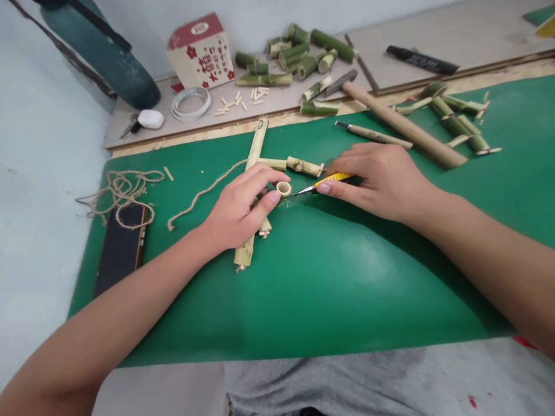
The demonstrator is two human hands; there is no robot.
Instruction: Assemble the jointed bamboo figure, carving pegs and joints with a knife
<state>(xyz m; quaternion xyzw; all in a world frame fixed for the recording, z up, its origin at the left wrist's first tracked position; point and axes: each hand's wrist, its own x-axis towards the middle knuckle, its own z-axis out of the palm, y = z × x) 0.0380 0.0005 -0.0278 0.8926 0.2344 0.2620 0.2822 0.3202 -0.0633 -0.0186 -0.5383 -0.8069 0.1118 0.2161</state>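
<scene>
My left hand (240, 205) pinches a short hollow bamboo piece (284, 188) between thumb and fingers, its round open end facing up and right. In my right hand (377, 179) is a yellow utility knife (333, 180), its blade pointing left at the lower rim of the bamboo. Some fine shavings show just below the blade tip. Beneath my left hand lie peeled bamboo sticks (256, 144), partly covered by the fingers. Another jointed bamboo stick (306, 166) stretches right behind the knife. A loose end of twine (208, 190) runs left from the sticks.
On the green mat (329, 289) lie a twine coil (124, 188), a dark phone-like slab (121, 248), a hammer (403, 121), a wood-handled carving tool (375, 135) and tied bamboo pieces (459, 124). Behind are cut bamboo lengths (295, 58), tape (191, 104), a carton (203, 55) and a marker (420, 60).
</scene>
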